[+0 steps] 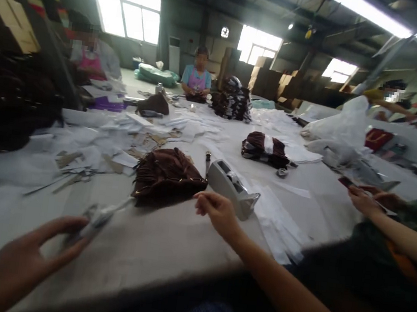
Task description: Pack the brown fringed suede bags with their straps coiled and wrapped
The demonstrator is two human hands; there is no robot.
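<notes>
A dark brown fringed bag (167, 176) lies on the table in front of me. My left hand (42, 252) is at the lower left, thumb and fingers pinching a blurred grey, plastic-wrapped piece (98, 217). A thin pale strip runs from that piece toward the bag's lower left corner. By the bag's right corner, my right hand (217, 209) is closed with fingers curled; what they hold, if anything, is hidden. Just behind it stands a grey tape dispenser (231, 184). A short dark strap with a buckle (207, 161) lies between bag and dispenser.
Paper scraps (91, 140) cover the table's left side, with scissors (81, 176) among them. Farther back are a wrapped brown bundle (265, 148) and a tall stack (233, 100). At right, a co-worker's hands (369, 200) hold a dark object. Other people work across the table.
</notes>
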